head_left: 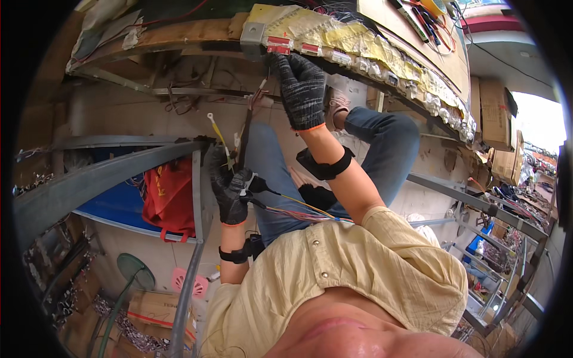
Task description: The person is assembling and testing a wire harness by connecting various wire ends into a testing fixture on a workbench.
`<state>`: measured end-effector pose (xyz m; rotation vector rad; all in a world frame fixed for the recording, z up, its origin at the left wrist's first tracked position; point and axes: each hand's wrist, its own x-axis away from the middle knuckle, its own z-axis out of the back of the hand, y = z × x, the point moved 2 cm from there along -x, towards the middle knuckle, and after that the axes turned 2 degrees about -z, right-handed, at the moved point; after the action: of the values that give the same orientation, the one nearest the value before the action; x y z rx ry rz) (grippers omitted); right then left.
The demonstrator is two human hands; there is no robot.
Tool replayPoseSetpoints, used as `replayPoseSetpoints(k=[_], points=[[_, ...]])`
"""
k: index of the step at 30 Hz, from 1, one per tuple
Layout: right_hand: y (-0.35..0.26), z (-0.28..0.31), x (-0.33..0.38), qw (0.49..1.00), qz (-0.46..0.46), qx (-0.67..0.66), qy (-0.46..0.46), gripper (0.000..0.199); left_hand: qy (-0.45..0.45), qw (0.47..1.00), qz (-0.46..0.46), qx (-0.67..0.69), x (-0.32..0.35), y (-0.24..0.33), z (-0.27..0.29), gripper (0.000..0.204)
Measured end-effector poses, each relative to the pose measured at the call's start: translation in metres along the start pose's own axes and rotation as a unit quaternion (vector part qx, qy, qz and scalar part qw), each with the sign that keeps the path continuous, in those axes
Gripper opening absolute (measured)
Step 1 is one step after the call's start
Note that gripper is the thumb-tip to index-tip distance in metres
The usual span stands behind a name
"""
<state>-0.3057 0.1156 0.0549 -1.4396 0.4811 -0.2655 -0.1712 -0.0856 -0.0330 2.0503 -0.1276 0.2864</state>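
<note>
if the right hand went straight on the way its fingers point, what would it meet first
The right hand would likely meet the small red piece beside the grey block, though depth and contact are unclear.

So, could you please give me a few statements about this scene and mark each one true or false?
1. The left hand holds a wire bundle. True.
2. The right hand is bare. False: it wears a dark knitted glove.
3. The right hand is at the edge of the bench, by a small red block. True.
4. The red bag is on the person's right. False: it is on the left.
5. A black band goes round the right forearm. True.
6. The person wears shorts. False: they wear long blue jeans.
</note>
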Motion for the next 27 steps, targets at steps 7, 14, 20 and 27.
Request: replayPoseSetpoints(k=[7, 14, 20, 27], points=[[-0.006, -0.004, 0.001, 1.000, -0.008, -0.014, 0.015, 0.019, -0.105, 0.993, 0.056, -0.025, -0.008, 0.005, -0.005, 0.051], [-0.008, -0.005, 0.003, 1.000, -0.020, -0.021, 0.011, 0.019, -0.070, 0.993, 0.080, -0.059, -0.006, 0.000, -0.004, 0.037], [-0.007, -0.009, 0.004, 0.999, -0.025, -0.030, 0.031, 0.017, -0.056, 0.991, 0.097, -0.072, -0.006, -0.008, 0.004, 0.036], [-0.003, 0.006, -0.010, 0.998, 0.034, 0.060, 0.000, 0.019, -0.091, 0.989, 0.116, -0.022, -0.008, -0.014, 0.000, 0.035]])
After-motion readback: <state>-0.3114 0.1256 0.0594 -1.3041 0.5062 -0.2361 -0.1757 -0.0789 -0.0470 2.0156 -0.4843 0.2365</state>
